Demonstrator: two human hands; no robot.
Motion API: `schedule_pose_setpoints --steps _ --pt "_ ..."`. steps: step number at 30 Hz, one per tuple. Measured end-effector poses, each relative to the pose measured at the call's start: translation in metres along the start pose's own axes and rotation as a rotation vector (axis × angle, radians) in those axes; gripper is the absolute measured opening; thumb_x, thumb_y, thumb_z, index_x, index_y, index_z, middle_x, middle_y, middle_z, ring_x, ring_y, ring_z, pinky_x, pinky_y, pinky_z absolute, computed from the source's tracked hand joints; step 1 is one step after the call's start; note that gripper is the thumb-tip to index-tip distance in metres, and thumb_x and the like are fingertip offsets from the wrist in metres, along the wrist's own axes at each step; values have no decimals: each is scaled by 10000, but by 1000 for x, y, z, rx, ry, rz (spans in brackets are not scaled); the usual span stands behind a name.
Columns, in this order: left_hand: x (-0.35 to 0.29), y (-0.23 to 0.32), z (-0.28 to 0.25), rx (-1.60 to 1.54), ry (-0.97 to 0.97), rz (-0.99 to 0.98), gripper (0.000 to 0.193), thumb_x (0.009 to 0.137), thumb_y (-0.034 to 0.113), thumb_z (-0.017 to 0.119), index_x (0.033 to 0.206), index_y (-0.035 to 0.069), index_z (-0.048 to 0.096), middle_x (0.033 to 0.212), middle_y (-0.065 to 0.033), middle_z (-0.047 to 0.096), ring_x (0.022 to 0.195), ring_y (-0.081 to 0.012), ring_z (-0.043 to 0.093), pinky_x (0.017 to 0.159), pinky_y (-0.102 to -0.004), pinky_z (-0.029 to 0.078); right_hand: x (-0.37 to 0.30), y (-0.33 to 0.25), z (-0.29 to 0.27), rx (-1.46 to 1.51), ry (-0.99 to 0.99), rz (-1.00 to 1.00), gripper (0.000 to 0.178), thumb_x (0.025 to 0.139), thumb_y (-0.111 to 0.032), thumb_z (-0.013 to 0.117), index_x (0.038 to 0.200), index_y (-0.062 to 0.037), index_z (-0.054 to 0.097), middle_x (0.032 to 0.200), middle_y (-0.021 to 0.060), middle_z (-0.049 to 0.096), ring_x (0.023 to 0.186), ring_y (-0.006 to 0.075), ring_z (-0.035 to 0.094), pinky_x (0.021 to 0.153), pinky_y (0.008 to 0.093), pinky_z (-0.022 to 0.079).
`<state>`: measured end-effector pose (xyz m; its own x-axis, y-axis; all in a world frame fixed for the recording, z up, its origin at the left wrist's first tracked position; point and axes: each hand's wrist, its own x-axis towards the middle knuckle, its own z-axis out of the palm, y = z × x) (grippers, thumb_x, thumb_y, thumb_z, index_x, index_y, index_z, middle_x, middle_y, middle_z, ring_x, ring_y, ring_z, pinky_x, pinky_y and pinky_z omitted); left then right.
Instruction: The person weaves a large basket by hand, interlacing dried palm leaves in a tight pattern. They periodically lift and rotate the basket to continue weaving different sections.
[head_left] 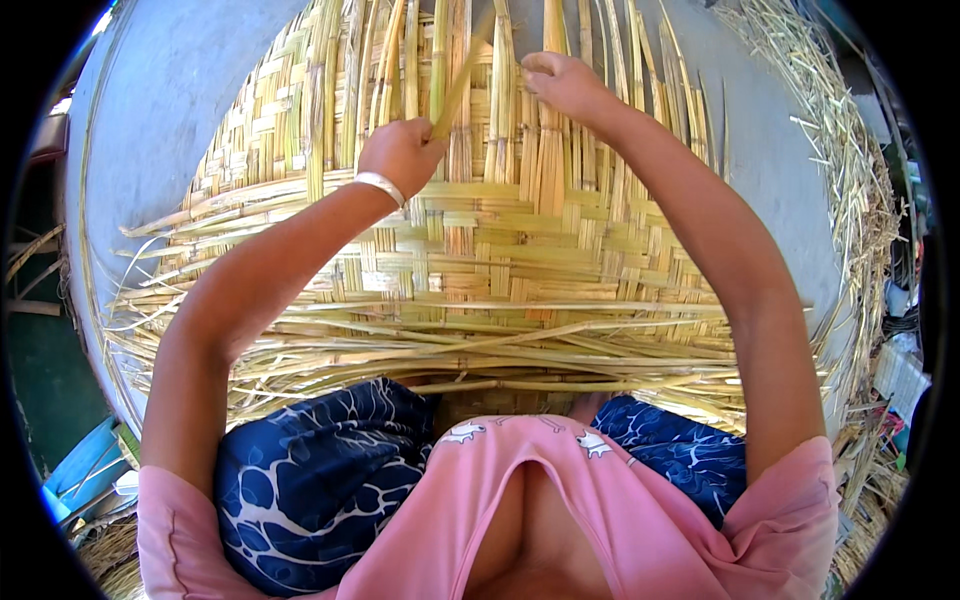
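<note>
Pink cloth (600,500) fills my lower view. Beyond it, my left hand (400,152) is clenched around a bamboo strip (458,85) slanting up-right over the woven mat (520,250); it looks light, springy and sharp-edged, best held near its end. My right hand (565,85) pinches the upright strands (545,150).

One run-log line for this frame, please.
left hand: shut on bamboo strip | right hand: fingers pressed on upright strips | woven mat: partly woven, on grey floor | person seated at mat's near edge
</note>
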<state>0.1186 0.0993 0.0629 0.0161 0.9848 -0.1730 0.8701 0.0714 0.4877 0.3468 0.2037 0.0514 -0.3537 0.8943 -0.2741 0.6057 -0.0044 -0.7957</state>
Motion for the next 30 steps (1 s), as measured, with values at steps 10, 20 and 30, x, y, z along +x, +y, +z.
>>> schedule_pose_setpoints --steps 10,20,30 --pt "11 -42 22 -523 -43 -213 275 783 251 641 726 -16 608 599 -90 595 520 -149 558 510 -290 450 85 -4 9 513 123 255 378 816 -215 663 1092 11 537 1054 126 568 886 197 573 736 298 484" --pt "16 -38 23 -437 -78 -241 274 772 258 643 743 -10 596 626 -102 583 554 -159 543 547 -305 447 44 -35 -5 697 -186 75 246 853 -283 641 1013 -107 579 964 6 627 937 125 578 809 252 470" --pt "18 -40 25 -403 -61 -168 298 786 293 619 773 -4 611 640 -134 604 585 -206 571 589 -338 469 38 -29 -10 1116 -454 255 341 902 -355 558 1039 -43 569 916 100 654 790 260 639 714 424 521"
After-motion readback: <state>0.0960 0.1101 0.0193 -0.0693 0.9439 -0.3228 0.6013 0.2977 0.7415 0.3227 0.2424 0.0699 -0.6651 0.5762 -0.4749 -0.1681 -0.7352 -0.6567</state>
